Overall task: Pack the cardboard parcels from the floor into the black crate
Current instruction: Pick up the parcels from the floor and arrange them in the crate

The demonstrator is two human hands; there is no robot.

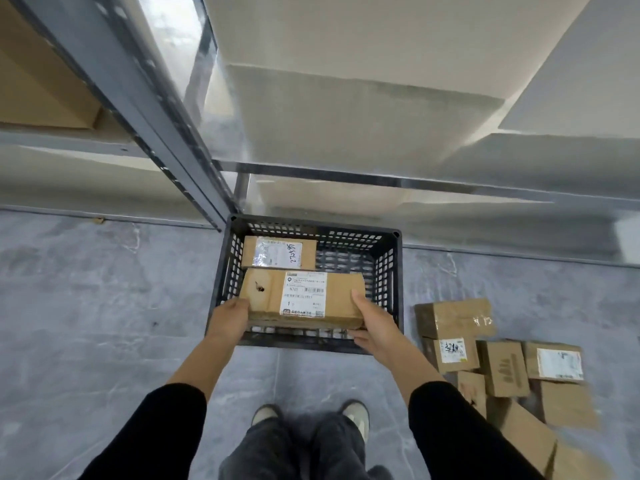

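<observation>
The left hand (228, 318) and right hand (375, 325) are gripping a long parcel (304, 296) by its ends, fingers wrapped around it, over the black crate (389, 268).

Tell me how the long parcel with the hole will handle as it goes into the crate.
The long parcel looks rigid: it spans both hands, left hand and right hand, without sagging. Probably light. The punctured hole suggests thin, dentable cardboard.

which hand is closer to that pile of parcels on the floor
Right. The right hand grips the long parcel's end on the pile's side; the left hand grips the far end, across the crate.
</observation>
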